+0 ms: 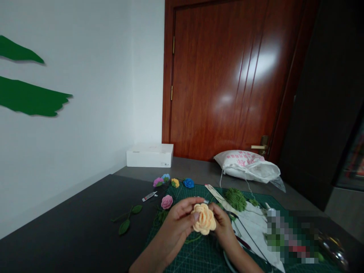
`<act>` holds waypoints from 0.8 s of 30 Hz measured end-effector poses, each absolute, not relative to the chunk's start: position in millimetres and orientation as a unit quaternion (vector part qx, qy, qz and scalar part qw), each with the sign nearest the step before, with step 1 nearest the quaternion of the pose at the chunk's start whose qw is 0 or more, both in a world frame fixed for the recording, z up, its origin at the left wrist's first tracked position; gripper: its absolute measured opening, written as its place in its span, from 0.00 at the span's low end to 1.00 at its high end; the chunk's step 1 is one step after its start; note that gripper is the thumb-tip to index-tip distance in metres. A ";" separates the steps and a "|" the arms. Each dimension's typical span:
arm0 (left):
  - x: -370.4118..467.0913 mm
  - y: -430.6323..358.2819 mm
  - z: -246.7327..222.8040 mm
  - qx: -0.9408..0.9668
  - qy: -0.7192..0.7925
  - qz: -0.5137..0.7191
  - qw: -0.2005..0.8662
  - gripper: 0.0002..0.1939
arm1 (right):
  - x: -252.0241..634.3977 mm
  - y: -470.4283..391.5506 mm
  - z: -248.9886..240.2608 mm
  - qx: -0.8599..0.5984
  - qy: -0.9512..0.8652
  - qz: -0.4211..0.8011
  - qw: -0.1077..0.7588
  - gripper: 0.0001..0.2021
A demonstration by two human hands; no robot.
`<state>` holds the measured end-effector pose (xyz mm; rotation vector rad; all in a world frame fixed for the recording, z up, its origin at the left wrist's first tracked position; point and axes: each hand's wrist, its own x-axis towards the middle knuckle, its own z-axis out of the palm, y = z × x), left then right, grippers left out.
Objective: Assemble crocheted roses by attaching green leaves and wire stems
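I see peach flower (204, 219), pink flower (167, 202), deep-blue flower (188, 183). Mat (196, 259) dark green, gridded with pale lines (fine ones, on my screen). Yarn (235, 199) leaf green. Bag (239, 161) white, pink print.

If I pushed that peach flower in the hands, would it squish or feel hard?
The peach flower would probably squish, since its petals look like soft yarn. It's likely light for its size, being yarn in loose layers. It probably wouldn't roll smoothly, because its edge is wavy.

Head camera: near side of the mat (196, 254), facing forward
Door (210, 76): straight beyond the mat
Left hand (180, 219), right hand (224, 225): close, above the mat
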<state>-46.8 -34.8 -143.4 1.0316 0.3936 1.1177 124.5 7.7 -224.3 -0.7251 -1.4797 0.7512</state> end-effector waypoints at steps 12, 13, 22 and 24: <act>-42.1 -35.7 -145.5 0.330 0.086 0.433 0.834 0.18 | 117.7 7.3 -229.7 -0.307 -0.661 0.322 0.604 0.20; -42.7 -36.5 -144.2 0.335 0.076 0.427 0.836 0.18 | 117.6 7.5 -229.7 -0.309 -0.660 0.317 0.607 0.21; -45.6 -37.9 -137.1 0.281 0.015 0.403 0.871 0.23 | 138.0 5.6 -221.6 -0.334 -0.655 0.265 0.624 0.18; -45.2 -37.3 -137.8 0.293 0.011 0.398 0.870 0.25 | 138.6 5.5 -220.2 -0.337 -0.650 0.262 0.629 0.17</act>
